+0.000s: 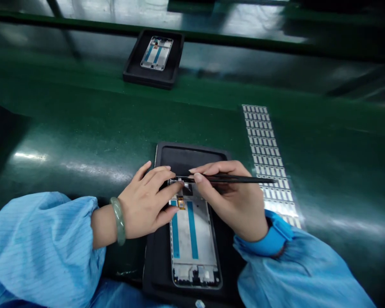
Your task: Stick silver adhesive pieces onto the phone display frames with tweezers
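A phone frame (207,239) with two blue strips lies in a black tray (160,256) right in front of me. My right hand (234,196) pinches black tweezers (240,178), held almost level, their tips pointing left over the frame's top end. My left hand (152,199) rests at the upper left of the frame, fingers spread, fingertips at its top edge and near the tweezer tips. Just beneath these fingers a small orange flex cable (181,202) shows. Whether the tweezer tips grip anything is too small to tell.
Farther back on the green bench (83,124) stands another black tray (130,70) with a similar phone frame (157,53) in it. A sheet of small pale stickers (266,145) lies to the right. A dark object (3,132) sits at the left edge.
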The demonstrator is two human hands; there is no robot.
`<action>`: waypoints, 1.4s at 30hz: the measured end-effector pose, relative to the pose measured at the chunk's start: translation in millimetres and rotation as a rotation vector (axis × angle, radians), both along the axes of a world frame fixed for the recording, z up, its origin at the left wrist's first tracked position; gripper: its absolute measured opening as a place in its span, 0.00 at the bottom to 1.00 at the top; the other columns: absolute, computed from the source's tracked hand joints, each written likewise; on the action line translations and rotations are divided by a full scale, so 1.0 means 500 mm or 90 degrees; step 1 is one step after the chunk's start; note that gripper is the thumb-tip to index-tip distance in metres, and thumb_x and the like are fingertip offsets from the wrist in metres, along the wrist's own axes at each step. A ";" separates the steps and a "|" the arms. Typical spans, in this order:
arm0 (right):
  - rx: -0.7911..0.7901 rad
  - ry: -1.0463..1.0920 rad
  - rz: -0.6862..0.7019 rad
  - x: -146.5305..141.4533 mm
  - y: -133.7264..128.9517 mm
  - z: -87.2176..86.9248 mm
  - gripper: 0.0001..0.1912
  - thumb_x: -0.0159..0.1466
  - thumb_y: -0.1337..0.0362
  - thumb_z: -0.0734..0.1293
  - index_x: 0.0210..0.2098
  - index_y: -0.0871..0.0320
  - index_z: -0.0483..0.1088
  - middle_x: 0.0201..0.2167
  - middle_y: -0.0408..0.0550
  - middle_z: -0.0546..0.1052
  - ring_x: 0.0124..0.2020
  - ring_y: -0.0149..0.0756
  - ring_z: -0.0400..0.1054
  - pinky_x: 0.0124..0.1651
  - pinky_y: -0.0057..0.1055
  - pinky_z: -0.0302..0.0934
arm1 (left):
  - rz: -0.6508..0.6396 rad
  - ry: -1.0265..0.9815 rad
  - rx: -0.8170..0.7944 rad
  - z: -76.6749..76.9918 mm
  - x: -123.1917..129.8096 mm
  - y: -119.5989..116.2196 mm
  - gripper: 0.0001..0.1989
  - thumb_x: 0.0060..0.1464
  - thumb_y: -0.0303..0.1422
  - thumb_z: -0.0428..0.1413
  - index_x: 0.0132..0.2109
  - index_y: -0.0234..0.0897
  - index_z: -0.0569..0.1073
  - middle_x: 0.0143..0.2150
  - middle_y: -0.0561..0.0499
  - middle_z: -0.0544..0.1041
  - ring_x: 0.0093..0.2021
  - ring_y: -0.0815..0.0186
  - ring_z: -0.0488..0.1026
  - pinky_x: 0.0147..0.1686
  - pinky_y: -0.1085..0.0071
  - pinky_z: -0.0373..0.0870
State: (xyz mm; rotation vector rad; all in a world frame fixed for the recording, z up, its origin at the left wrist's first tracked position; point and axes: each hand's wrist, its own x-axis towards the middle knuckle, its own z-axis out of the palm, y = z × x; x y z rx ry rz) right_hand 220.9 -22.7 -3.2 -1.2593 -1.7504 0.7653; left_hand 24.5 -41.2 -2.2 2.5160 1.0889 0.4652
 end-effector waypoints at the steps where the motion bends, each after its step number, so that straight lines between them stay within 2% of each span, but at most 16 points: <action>1: -0.004 0.005 0.009 0.001 0.000 -0.002 0.08 0.59 0.68 0.66 0.36 0.54 0.63 0.34 0.46 0.75 0.35 0.36 0.73 0.36 0.33 0.69 | 0.001 -0.001 0.001 0.000 0.000 0.000 0.19 0.60 0.34 0.47 0.56 0.32 0.64 0.55 0.41 0.64 0.60 0.55 0.56 0.60 0.48 0.49; 5: 0.002 -0.012 0.030 -0.001 -0.003 -0.006 0.08 0.59 0.68 0.66 0.37 0.54 0.64 0.35 0.46 0.75 0.37 0.37 0.73 0.38 0.34 0.69 | 0.003 0.002 0.004 0.000 0.000 0.000 0.19 0.59 0.34 0.48 0.56 0.32 0.64 0.55 0.41 0.64 0.60 0.55 0.56 0.60 0.48 0.49; 12: 0.023 -0.056 0.012 -0.006 -0.001 -0.003 0.07 0.59 0.66 0.66 0.37 0.54 0.63 0.34 0.47 0.75 0.36 0.37 0.73 0.37 0.35 0.69 | 0.002 0.004 0.007 0.000 0.000 0.000 0.19 0.60 0.34 0.48 0.56 0.32 0.64 0.55 0.40 0.64 0.60 0.54 0.56 0.60 0.48 0.49; 16: 0.071 -0.122 -0.006 -0.017 0.000 0.007 0.07 0.59 0.68 0.66 0.36 0.54 0.64 0.33 0.45 0.75 0.35 0.37 0.73 0.36 0.33 0.68 | 0.005 0.000 0.006 0.000 0.001 0.000 0.18 0.59 0.34 0.48 0.55 0.32 0.65 0.54 0.40 0.64 0.60 0.54 0.56 0.60 0.48 0.49; 22: 0.114 -0.205 0.016 -0.031 0.003 0.027 0.05 0.60 0.68 0.65 0.36 0.54 0.65 0.33 0.45 0.75 0.34 0.37 0.73 0.35 0.32 0.68 | 0.013 0.007 -0.009 0.002 0.004 -0.001 0.19 0.59 0.33 0.48 0.56 0.32 0.64 0.55 0.40 0.64 0.60 0.54 0.56 0.61 0.48 0.48; 29: 0.062 -0.148 -0.023 -0.015 0.007 0.026 0.04 0.60 0.66 0.66 0.34 0.55 0.65 0.32 0.45 0.74 0.29 0.34 0.72 0.28 0.29 0.68 | 0.012 0.010 -0.008 0.006 0.002 0.000 0.19 0.57 0.33 0.50 0.55 0.33 0.65 0.54 0.42 0.65 0.60 0.54 0.57 0.61 0.49 0.49; 32: 0.043 -0.102 -0.012 -0.012 0.008 0.025 0.04 0.60 0.66 0.66 0.34 0.55 0.65 0.31 0.45 0.73 0.29 0.34 0.72 0.28 0.28 0.69 | 0.004 0.004 -0.001 0.005 0.001 0.001 0.19 0.58 0.34 0.50 0.55 0.33 0.65 0.54 0.42 0.65 0.60 0.54 0.57 0.60 0.48 0.50; 42: 0.117 -0.188 0.011 -0.020 0.004 0.029 0.06 0.59 0.69 0.64 0.35 0.54 0.63 0.31 0.45 0.73 0.32 0.37 0.72 0.32 0.32 0.67 | 0.004 0.011 -0.002 0.003 0.001 0.001 0.18 0.59 0.34 0.48 0.55 0.33 0.65 0.55 0.41 0.65 0.60 0.55 0.56 0.60 0.48 0.49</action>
